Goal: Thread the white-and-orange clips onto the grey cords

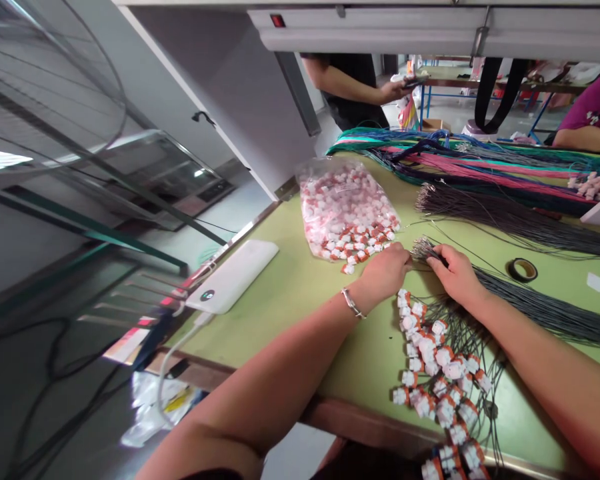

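Observation:
My left hand [387, 270], a metal bracelet at its wrist, is closed in a pinch by the bare metal terminals [421, 248] of a black wire bundle [540, 303]. What its fingers hold is too small to make out. My right hand [457, 275] is closed on the black wires just behind those terminals. Below both hands lies a heap of white-and-orange connectors [443, 363] on black wires, running down over the near table edge. A clear plastic bag [343, 200] of similar loose connectors rests beyond my left hand, some of them spilling from its mouth.
A white power bank [235, 277] with a cable lies at the table's left edge. At right are a roll of black tape [523, 269] and a white square [595, 282]. More wire bundles [510, 217] cross the back. Two people are beyond the table, one holding a phone [414, 83].

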Demonstrator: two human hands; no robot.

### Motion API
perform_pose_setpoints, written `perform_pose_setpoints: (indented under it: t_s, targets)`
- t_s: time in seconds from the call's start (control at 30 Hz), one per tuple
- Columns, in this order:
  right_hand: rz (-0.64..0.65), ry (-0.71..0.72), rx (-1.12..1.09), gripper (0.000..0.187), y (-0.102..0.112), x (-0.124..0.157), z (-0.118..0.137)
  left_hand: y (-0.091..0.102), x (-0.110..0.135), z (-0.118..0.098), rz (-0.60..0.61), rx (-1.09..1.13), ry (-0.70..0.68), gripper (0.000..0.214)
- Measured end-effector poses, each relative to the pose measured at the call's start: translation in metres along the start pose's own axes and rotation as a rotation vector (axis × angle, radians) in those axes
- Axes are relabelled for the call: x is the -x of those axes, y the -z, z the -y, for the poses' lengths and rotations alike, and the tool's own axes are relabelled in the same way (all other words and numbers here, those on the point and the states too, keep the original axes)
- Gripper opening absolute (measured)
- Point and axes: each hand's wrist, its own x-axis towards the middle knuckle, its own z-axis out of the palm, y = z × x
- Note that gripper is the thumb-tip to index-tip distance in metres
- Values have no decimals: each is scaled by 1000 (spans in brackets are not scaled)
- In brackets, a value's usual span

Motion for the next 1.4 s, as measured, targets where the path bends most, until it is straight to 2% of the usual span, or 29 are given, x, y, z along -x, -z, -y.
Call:
perform_pose_setpoints:
  t_s: [0.2, 0.37, 0.47, 0.53, 0.6, 0.67, 0.73, 0.9, 1.07, 1.17, 1.3, 1.4]
  targets:
    - [-20, -17, 16, 15, 1, 1, 4, 0, 2, -2, -64, 11, 9, 16]
    - [57, 62, 109, 23, 0, 3, 5, 4, 5, -10, -94, 74, 53, 12]
    - [94, 67, 67, 25, -2, 1, 3, 5, 6, -14, -139, 254, 32, 11]
    - [97, 11, -50, 20, -2, 0, 2, 5, 5, -13, -171, 476, 42, 10]
    - [95, -63, -178, 20, 0, -2, 2, 2, 2, -11, -202, 701, 103, 17]
    - [91, -121, -257, 22, 1, -4, 3, -2, -2, -6, -209, 794, 174, 23]
    - [62, -161, -304, 21, 2, -5, 5, -8, -5, -2, -202, 710, 168, 22]
    - [-22, -199, -341, 20, 2, -6, 4, -18, -10, 2, -199, 223, -33, 16]
    - [-15, -195, -317, 19, 1, -7, 1, -15, -13, 3, -134, 142, -89, 18]
    - [5, -128, -149, 18, 0, -7, 1, -13, -14, 3, -82, 16, -92, 23]
    - [77, -52, 245, 17, -2, -6, 2, -12, -12, -1, -50, -176, -119, 25]
    - [94, 0, 360, 16, -2, -5, 0, -10, -9, -6, -60, -207, -106, 24]
